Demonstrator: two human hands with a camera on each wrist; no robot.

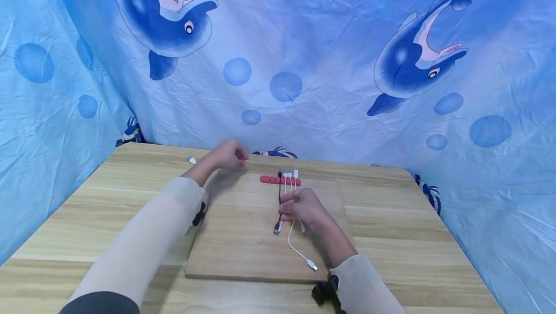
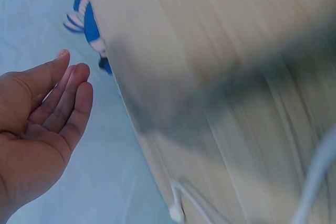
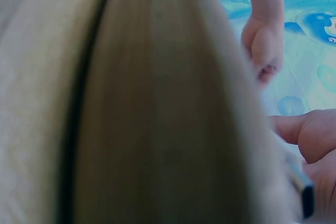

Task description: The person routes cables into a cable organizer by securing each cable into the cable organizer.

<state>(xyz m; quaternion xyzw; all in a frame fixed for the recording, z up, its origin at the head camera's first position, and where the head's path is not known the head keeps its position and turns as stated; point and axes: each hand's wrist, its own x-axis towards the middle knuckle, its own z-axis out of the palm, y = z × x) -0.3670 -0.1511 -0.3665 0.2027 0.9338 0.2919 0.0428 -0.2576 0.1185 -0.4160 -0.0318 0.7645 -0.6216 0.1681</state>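
Observation:
A red cable holder strip [image 1: 269, 179] lies near the far edge of a wooden board [image 1: 243, 251]. A black cable [image 1: 280, 193] and several white cables [image 1: 296, 183] run through its right part, plugs on the far side. My right hand [image 1: 306, 206] is over these cables, fingers pointing left and apart; whether it touches them is unclear. One white cable [image 1: 295, 246] curves out below it to a plug. My left hand [image 1: 229, 154] hovers at the far left of the board. In the left wrist view its fingers [image 2: 68, 103] bend loosely, holding nothing.
A white USB plug [image 1: 191, 160] lies by my left forearm. The wooden table [image 1: 108, 198] ends at a blue dolphin-print curtain [image 1: 330, 111] at the back and sides. A dark plug end [image 3: 304, 195] shows beside the right hand in the right wrist view.

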